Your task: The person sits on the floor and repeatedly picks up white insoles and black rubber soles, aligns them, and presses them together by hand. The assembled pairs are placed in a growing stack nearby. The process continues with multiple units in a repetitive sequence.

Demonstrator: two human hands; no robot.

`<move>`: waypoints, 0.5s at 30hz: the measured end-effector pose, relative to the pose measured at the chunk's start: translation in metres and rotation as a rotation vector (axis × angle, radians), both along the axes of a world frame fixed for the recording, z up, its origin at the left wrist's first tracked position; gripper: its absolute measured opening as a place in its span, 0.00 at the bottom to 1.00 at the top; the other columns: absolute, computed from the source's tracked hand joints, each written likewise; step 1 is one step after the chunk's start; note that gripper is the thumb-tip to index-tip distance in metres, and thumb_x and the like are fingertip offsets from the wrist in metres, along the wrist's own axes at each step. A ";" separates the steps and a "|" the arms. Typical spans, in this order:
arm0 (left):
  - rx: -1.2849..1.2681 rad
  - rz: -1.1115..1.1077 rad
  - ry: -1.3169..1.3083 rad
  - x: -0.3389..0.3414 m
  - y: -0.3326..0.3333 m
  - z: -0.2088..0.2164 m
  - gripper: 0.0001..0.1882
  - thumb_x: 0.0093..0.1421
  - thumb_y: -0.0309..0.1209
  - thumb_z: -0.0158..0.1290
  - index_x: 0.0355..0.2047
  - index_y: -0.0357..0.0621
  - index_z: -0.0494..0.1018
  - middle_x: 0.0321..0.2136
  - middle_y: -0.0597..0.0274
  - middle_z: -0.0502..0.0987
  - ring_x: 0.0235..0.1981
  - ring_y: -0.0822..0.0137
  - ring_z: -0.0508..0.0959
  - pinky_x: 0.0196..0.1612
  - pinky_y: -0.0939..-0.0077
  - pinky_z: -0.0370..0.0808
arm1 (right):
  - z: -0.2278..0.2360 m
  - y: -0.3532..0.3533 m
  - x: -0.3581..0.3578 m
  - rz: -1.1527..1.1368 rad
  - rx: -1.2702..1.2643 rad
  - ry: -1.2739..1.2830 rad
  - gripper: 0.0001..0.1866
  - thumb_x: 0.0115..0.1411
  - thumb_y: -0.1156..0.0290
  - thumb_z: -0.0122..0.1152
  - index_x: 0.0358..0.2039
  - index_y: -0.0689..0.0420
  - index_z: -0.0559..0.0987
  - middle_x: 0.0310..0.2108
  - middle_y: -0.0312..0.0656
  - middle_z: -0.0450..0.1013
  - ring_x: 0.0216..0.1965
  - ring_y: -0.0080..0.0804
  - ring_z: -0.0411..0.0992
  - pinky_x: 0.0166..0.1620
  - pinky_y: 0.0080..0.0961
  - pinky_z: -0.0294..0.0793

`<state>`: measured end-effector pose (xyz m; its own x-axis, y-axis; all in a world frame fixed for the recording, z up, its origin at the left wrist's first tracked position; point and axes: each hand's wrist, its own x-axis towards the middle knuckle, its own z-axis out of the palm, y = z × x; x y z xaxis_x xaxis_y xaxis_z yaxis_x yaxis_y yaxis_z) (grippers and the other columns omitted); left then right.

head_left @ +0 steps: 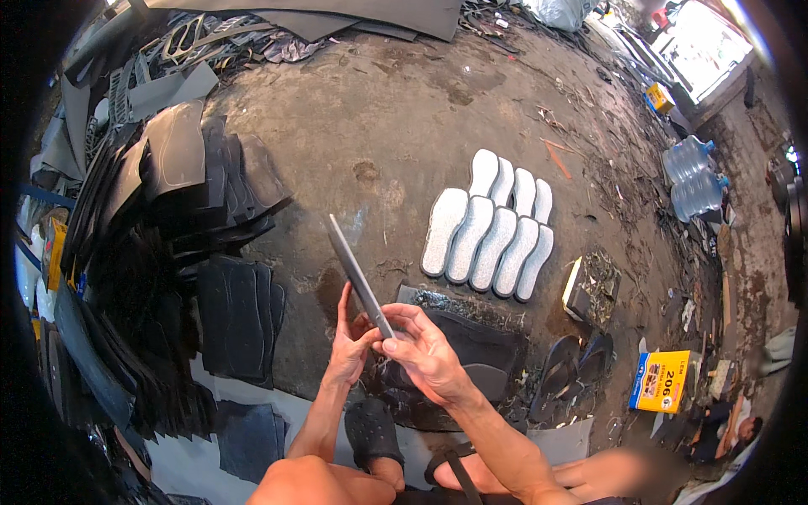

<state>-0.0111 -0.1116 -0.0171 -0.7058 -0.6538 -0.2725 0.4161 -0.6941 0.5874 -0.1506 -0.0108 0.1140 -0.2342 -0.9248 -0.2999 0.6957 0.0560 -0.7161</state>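
Observation:
Both of my hands grip a flat grey foam or rubber piece [360,278], seen almost edge-on and tilted up to the left. My left hand [347,343] is closed on its lower left side. At its lower end, my right hand [427,352] pinches it between thumb and fingers. Below them, partly hidden by my right hand, a dark work mat [471,337] lies on the ground with a dark rounded piece on it. Beyond the mat, several white-topped shoe soles [443,231] lie in two rows.
To the left rise tall stacks of dark sole-shaped sheets [174,147], with a smaller pile [236,316] nearer. On the right are a messy block [593,288], dark sandals [572,370], a yellow box [662,383] and clear water jugs [697,195]. Scraps heap at the back [189,42].

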 end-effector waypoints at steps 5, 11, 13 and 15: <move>-0.186 0.034 -0.310 0.001 -0.009 0.019 0.58 0.58 0.16 0.68 0.83 0.54 0.50 0.54 0.59 0.78 0.53 0.67 0.80 0.61 0.69 0.78 | 0.033 0.019 -0.012 -0.130 0.102 1.353 0.20 0.65 0.73 0.72 0.58 0.52 0.84 0.68 0.55 0.69 0.71 0.51 0.67 0.72 0.44 0.67; -0.011 -0.021 -0.272 0.012 -0.060 -0.006 0.35 0.72 0.31 0.52 0.78 0.44 0.61 0.56 0.46 0.82 0.45 0.60 0.83 0.51 0.65 0.81 | 0.067 0.075 -0.062 -0.605 0.236 1.379 0.15 0.78 0.61 0.62 0.56 0.57 0.83 0.60 0.52 0.77 0.56 0.45 0.79 0.59 0.38 0.80; -0.218 0.092 -0.617 0.038 -0.085 -0.049 0.30 0.75 0.33 0.53 0.74 0.39 0.67 0.55 0.47 0.83 0.42 0.58 0.84 0.50 0.64 0.80 | 0.060 0.103 -0.072 -0.694 0.286 0.969 0.18 0.82 0.56 0.55 0.58 0.56 0.80 0.54 0.47 0.79 0.49 0.36 0.81 0.48 0.30 0.83; -0.882 0.331 -1.121 0.036 -0.072 -0.046 0.23 0.76 0.35 0.57 0.65 0.33 0.75 0.53 0.51 0.83 0.41 0.61 0.83 0.50 0.64 0.77 | 0.034 0.138 -0.084 -0.808 0.295 0.770 0.19 0.83 0.53 0.53 0.60 0.54 0.75 0.45 0.42 0.79 0.40 0.32 0.82 0.38 0.26 0.83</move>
